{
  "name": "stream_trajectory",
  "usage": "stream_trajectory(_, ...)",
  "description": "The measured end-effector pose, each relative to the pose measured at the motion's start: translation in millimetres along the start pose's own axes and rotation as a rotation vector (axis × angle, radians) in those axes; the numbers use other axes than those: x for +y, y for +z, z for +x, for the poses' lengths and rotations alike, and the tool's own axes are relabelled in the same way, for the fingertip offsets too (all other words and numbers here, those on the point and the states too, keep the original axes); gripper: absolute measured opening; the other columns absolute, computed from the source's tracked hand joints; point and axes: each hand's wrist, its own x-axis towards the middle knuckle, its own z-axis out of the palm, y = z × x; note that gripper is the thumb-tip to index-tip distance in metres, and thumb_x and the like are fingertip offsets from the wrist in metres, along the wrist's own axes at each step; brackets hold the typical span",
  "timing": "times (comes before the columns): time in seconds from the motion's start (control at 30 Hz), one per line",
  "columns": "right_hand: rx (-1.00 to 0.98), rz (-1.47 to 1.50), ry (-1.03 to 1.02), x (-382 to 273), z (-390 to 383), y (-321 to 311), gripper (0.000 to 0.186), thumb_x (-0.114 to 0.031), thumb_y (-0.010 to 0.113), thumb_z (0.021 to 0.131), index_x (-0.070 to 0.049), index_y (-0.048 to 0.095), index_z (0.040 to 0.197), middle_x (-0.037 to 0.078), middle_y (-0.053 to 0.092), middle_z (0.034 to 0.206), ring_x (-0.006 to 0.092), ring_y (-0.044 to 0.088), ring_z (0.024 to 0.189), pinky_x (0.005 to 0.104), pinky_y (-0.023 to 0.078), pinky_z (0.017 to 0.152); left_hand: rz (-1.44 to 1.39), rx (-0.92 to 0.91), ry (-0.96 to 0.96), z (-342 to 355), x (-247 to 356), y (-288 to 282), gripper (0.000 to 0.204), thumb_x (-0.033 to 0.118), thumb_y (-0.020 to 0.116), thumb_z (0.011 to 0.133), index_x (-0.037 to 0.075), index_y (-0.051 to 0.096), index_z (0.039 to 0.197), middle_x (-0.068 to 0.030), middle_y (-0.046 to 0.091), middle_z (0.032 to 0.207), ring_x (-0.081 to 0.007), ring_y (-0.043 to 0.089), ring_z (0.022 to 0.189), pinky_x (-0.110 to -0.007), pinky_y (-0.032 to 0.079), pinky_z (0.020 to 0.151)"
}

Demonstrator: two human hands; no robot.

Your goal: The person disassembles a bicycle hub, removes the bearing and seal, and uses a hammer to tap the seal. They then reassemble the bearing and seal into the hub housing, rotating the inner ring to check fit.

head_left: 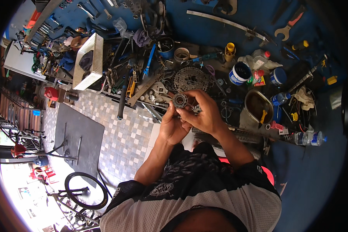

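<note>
Near the bench's front edge, a small round metal freehub body point(179, 101) is held up with its ringed open end showing. My left hand point(171, 127) grips it from below, thumb along its left side. From the right, my right hand point(203, 112) closes on the same part with thumb and fingers. Some fingertips are hidden behind it. Just beyond my hands lies a large sprocket cassette point(193, 80) on the dark workbench. An adjustable wrench point(161, 89) rests to the left of it.
A blue-and-white grease tub point(240, 73) and a metal basin point(258, 106) holding a yellow-handled brush stand to the right. A white perforated basket point(98, 58) and many loose tools crowd the left. Clear plastic bottles point(308, 138) lie far right; a bicycle wheel point(86, 191) stands lower left.
</note>
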Motion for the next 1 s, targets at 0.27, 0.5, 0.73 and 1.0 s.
stream_trajectory(0.27,0.076,0.06,0.188,-2.0,11.4,53.2,0.046,-0.024,0.089,0.086,-0.002,0.066,0.119,0.011,0.077,0.101,0.022,0.076,0.092,0.0349,0.059,0.082,0.018,0.039,-0.081,-5.9,42.9,-14.0,0.041,0.053,0.064,0.108,0.015,0.071,0.122,-0.0009,0.074,0.108,-0.0088,0.063,0.079,-0.024,0.048,0.062)
stream_trajectory(0.5,0.15,-0.093,0.217,2.5,7.1,79.8,0.047,-0.027,0.09,0.084,-0.003,0.067,0.117,0.011,0.078,0.099,0.0209,0.073,0.086,0.0349,0.057,0.078,0.839,0.307,0.042,-18.2,96.6,-60.8,0.034,0.029,0.074,0.104,0.006,0.062,0.126,-0.0037,0.068,0.094,-0.0127,0.058,0.075,-0.029,0.047,0.066)
stream_trajectory(0.73,0.158,0.275,0.414,33.2,-36.6,64.2,0.039,-0.013,0.084,0.093,-0.003,0.063,0.123,0.001,0.069,0.105,0.0099,0.065,0.096,0.0276,0.052,0.08,1.799,0.083,0.466,-7.4,185.1,-151.6,0.043,-0.003,0.065,0.09,0.003,0.058,0.132,-0.0205,0.065,0.109,-0.0335,0.067,0.096,-0.045,0.054,0.087)
stream_trajectory(1.0,0.138,0.49,0.523,51.7,-50.1,33.9,0.043,-0.01,0.078,0.098,0.004,0.058,0.132,0.006,0.066,0.114,0.0094,0.062,0.09,0.0278,0.053,0.076,2.305,0.33,0.515,40.7,223.2,-147.8,0.025,0.001,0.069,0.095,0.002,0.066,0.119,-0.0273,0.07,0.115,-0.051,0.066,0.107,-0.055,0.054,0.09)
